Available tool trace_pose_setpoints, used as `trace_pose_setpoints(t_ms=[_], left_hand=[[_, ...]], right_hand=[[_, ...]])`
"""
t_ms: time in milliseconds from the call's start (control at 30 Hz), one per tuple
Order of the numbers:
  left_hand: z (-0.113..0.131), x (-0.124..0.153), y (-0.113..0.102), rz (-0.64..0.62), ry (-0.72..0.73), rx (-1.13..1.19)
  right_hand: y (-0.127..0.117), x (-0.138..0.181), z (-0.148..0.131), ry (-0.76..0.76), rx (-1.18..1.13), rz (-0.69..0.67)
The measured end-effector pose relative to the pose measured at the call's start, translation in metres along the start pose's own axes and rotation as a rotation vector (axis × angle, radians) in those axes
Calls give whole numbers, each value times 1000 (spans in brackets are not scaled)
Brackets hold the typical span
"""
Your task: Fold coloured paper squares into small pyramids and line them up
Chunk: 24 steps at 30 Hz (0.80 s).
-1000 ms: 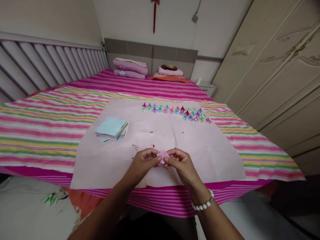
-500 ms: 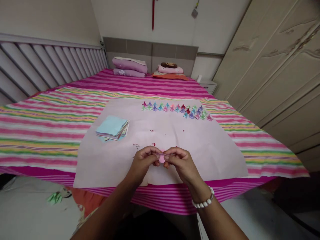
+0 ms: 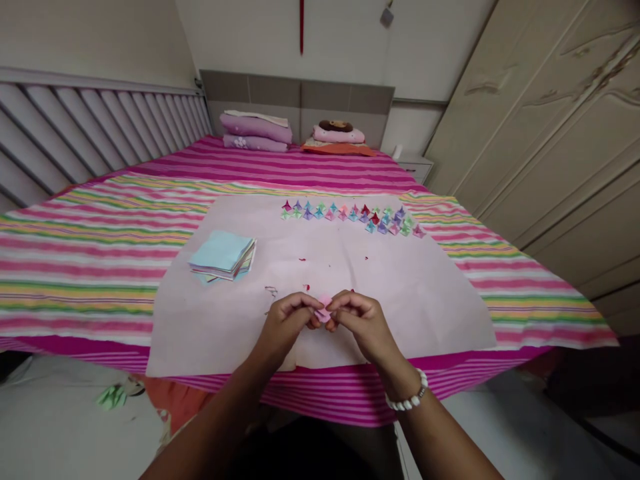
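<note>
A small piece of pink folded paper is pinched between both hands, above the near part of a large pale sheet. My left hand grips its left side between thumb and fingers. On its right side, my right hand is closed the same way, with a white beaded bracelet on that wrist. The fingers cover part of the paper, so its full shape is hidden. Beyond the hands, several small folded paper pieces in mixed colours stand in rows along the sheet's far edge.
To the left on the sheet lies a stack of square paper, light blue on top. Red scraps and thin dark bits are scattered near the hands. A striped bedspread lies underneath. Folded bedding rests by the headboard.
The pink paper now shows a raised part above the fingertips, where before a flat upper edge ran between them. Both hands stay in nearly the same place. The view has shifted slightly.
</note>
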<state>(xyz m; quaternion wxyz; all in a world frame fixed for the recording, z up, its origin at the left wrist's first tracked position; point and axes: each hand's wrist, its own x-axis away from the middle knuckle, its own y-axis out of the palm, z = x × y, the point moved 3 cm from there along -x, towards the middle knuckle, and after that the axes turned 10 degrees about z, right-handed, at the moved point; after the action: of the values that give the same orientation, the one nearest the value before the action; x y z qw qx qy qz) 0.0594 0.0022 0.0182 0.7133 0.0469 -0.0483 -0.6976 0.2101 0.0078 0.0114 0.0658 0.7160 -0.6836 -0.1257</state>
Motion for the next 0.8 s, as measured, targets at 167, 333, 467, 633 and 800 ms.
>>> trace_pose_setpoints(t_ms=[167, 333, 467, 633, 800], left_hand=[[1, 1, 4, -17, -43, 26], [-1, 0, 4, 3, 5, -8], [-3, -1, 2, 11, 49, -20], [-8, -3, 2, 18, 28, 50], [-5, -2, 3, -4, -53, 24]], right_hand=[[0, 2, -2, -24, 24, -26], [-2, 3, -2, -47, 69, -34], [-3, 2, 0, -5, 20, 93], [-1, 1, 4, 44, -62, 111], [0, 1, 4, 13, -41, 112]])
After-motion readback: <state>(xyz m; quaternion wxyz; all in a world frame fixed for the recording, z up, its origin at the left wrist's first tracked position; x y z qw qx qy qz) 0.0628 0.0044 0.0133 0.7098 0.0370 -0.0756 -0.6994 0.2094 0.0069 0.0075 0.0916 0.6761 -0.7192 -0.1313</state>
